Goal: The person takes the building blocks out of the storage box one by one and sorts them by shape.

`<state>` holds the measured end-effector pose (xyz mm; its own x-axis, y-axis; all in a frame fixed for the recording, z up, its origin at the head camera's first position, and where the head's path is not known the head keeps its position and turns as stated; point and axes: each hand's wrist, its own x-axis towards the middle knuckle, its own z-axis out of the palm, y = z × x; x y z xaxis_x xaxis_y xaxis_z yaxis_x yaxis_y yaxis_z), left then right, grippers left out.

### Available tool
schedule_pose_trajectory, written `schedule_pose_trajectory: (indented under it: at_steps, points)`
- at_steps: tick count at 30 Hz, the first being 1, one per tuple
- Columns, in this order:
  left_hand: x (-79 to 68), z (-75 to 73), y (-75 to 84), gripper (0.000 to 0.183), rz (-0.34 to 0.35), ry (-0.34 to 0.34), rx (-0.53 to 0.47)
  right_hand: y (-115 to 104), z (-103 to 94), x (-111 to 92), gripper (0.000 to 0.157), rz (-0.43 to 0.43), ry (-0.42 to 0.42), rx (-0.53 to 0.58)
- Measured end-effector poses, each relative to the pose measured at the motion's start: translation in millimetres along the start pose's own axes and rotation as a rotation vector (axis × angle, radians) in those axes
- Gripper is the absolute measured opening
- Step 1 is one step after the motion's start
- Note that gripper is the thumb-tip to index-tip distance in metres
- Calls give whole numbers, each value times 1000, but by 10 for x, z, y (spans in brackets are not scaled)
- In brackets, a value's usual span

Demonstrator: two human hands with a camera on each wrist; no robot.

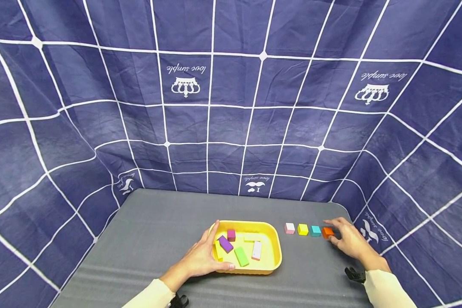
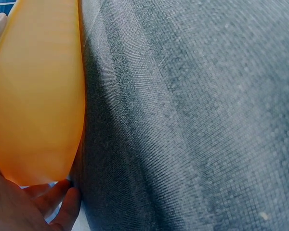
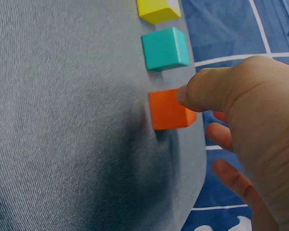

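Cloth (image 1: 231, 124) beyond both hands: navy, white grid, inverted print reading "love simple". Table (image 1: 138, 239) beneath them: grey, fabric-textured. Yellow tray (image 1: 269, 247), holding blocks (image 1: 241, 256): left hand (image 1: 204, 256) grips its side, thumb at near rim. Right hand (image 1: 348, 240): thumb and fingers parted about orange cube (image 1: 327, 232), thumb overlapping it, forefinger apart. Left of that hand, in line: teal cube (image 1: 315, 231), yellow cube (image 1: 302, 229), pink cube (image 1: 289, 228).

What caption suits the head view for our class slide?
Left hand grips a tub of blocks; right hand is at the orange cube ending a row of four.
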<state>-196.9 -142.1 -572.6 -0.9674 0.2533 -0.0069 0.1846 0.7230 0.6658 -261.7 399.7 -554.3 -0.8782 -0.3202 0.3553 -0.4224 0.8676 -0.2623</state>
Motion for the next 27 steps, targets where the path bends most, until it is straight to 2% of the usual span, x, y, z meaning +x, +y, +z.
schedule_pose_trajectory:
  at_steps: [6,13,20,27]
  points:
    - [4,-16,19,153,0,-5,-5,-126,-28,25,56,-26,59,-22]
    - [-6,-30,43,153,-9,-11,-10,-312,-46,73,53,-27,52,-43]
    - [-10,-30,39,153,-12,-9,-11,-511,-80,139,56,-102,80,-45]
    - [-16,-28,36,153,-17,-6,-8,-743,-114,206,55,-93,18,-32]
